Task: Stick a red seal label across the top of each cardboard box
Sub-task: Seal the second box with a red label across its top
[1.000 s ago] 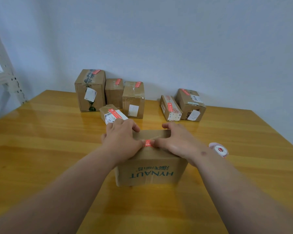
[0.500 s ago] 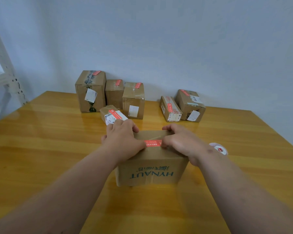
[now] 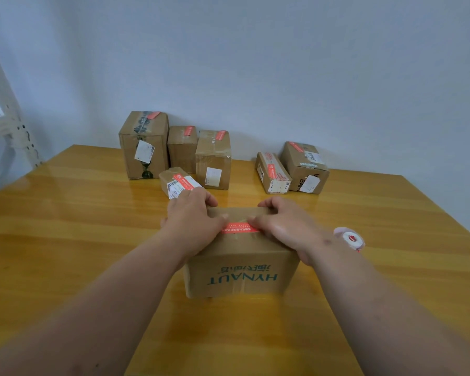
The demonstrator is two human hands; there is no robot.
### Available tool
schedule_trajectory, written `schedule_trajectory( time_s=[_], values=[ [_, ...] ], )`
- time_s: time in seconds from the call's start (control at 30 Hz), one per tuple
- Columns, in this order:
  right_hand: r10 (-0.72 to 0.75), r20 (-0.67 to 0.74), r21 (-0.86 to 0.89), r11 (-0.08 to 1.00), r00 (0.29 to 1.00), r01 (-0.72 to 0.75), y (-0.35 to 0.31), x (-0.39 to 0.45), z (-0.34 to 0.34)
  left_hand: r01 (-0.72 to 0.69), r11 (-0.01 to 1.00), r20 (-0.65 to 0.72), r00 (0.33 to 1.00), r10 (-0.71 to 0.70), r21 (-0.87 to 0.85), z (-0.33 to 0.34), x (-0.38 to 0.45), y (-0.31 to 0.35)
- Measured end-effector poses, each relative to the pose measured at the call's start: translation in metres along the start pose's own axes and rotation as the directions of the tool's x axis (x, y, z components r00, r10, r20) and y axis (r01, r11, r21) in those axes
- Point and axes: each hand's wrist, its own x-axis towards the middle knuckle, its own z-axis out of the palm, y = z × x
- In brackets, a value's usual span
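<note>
Head-worn view, looking forward and down, table (image 3: pixel 65 240) close

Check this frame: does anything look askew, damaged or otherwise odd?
Mostly tidy. The HYNAUT box sits with its print upside down to the camera, and the tall back-left box carries scuffed dark tape. The red seal label lies flat.
</note>
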Motion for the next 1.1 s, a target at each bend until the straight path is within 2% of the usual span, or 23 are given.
schedule_trajectory(
  time_s=[0.07,0.23,0.37,0.53,0.67,0.8,0.87,1.0,1.1],
  values=[
    [0.003,0.011,0.003,1.0,1.0,-0.003,0.0,0.001,-0.002,-0.012,1.0,-0.008,1.0,0.013,0.016,-0.001,0.0,0.002],
    [0.033,0.04,0.13,0.991,0.999,-0.038,0.003,0.0,-0.007,0.0,0.992,0.048,0.999,0.006,-0.125,-0.005,0.002,-0.004],
    [-0.012,0.053,0.05,0.999,0.999,0.009,0.004,0.0,-0.005,-0.042,0.999,0.009,0.999,0.042,0.007,-0.001,0.0,-0.003],
    [0.009,0.078,0.119,0.993,0.997,-0.018,0.007,0.001,-0.009,-0.064,0.997,0.037,0.997,0.066,-0.051,-0.005,-0.001,-0.005],
    [-0.024,0.077,-0.048,0.998,0.997,0.028,0.008,0.003,-0.006,-0.074,0.997,0.055,0.996,0.075,-0.014,-0.005,-0.002,-0.004],
    [0.013,0.134,0.036,0.999,0.991,-0.018,0.009,0.004,-0.012,0.023,0.983,0.165,0.986,0.007,-0.18,-0.011,0.003,-0.007],
    [0.015,0.123,0.035,0.999,0.992,-0.019,0.006,0.003,-0.01,0.033,0.98,0.156,0.988,-0.002,-0.197,-0.009,0.002,-0.007],
    [-0.01,0.006,-0.257,0.966,1.0,0.011,0.0,0.002,0.001,-0.029,0.998,0.001,1.0,0.029,0.047,0.001,-0.002,-0.002],
    [-0.01,-0.002,-0.288,0.958,1.0,0.009,-0.003,0.001,0.003,-0.035,0.999,0.011,0.999,0.035,0.029,0.001,-0.002,-0.001]
  ],
)
